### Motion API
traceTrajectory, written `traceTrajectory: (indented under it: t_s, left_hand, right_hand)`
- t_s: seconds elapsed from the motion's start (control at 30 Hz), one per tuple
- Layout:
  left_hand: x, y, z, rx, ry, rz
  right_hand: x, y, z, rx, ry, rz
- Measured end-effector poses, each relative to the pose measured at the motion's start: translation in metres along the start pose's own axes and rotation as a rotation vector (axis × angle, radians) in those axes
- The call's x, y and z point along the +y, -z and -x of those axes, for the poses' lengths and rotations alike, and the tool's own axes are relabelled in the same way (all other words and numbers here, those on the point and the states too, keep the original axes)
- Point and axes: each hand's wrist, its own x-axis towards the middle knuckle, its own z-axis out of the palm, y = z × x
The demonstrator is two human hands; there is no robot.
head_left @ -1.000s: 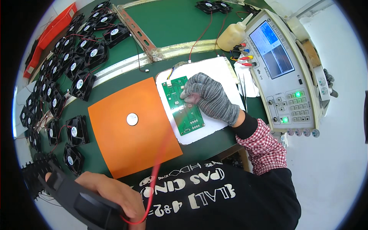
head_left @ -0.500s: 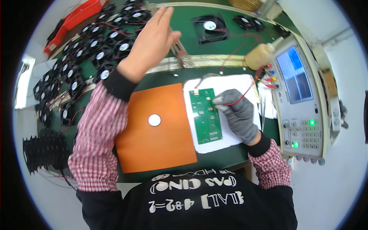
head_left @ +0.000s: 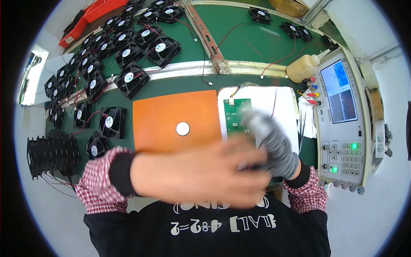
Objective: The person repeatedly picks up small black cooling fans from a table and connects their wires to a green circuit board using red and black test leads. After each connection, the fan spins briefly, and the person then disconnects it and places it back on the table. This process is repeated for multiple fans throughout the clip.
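Note:
My left hand (head_left: 205,171), bare and smeared by motion, reaches across in front of the orange sheet (head_left: 173,113) toward my right hand. My right hand (head_left: 274,141) wears a grey glove and hovers over the green circuit board (head_left: 233,113), its fingers blurred. Between the two hands shows something dark that I cannot make out. A thin reddish wire runs up from near the right hand. The board lies on a white pad (head_left: 282,100), with a small white connector and coloured wires at its top edge. A white disc (head_left: 183,128) rests on the orange sheet.
Many black cooling fans (head_left: 132,77) crowd the left side, with a black stack (head_left: 51,156) at far left. A metal rail (head_left: 184,68) crosses behind the pad. At right stand a squeeze bottle (head_left: 302,68) and a test instrument (head_left: 342,124) with a lit screen.
My left hand has swept from the far left down to my right hand. A fan on the far bench lies farther off and to the right. The view has shifted slightly.

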Motion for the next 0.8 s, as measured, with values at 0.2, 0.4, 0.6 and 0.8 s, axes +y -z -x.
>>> traceTrajectory:
  t_s: [0.2, 0.4, 0.6, 0.8]
  left_hand:
    - [0.002, 0.062, 0.059, -0.262, 0.597, -0.45]
    - [-0.009, 0.043, 0.078, 0.23, 0.687, -1.004]
    - [-0.007, 0.011, 0.067, -0.072, 0.631, -0.595]
    - [-0.003, -0.001, 0.073, 0.222, 0.879, -0.151]
  right_hand:
    - [0.01, 0.017, 0.01, -0.216, -0.069, 0.423]
    - [0.029, 0.02, 0.009, 0.018, -0.46, 0.074]
    - [0.032, 0.01, 0.008, 0.091, -0.668, -0.174]
    - [0.044, 0.0, 0.014, 0.113, -0.566, -0.184]
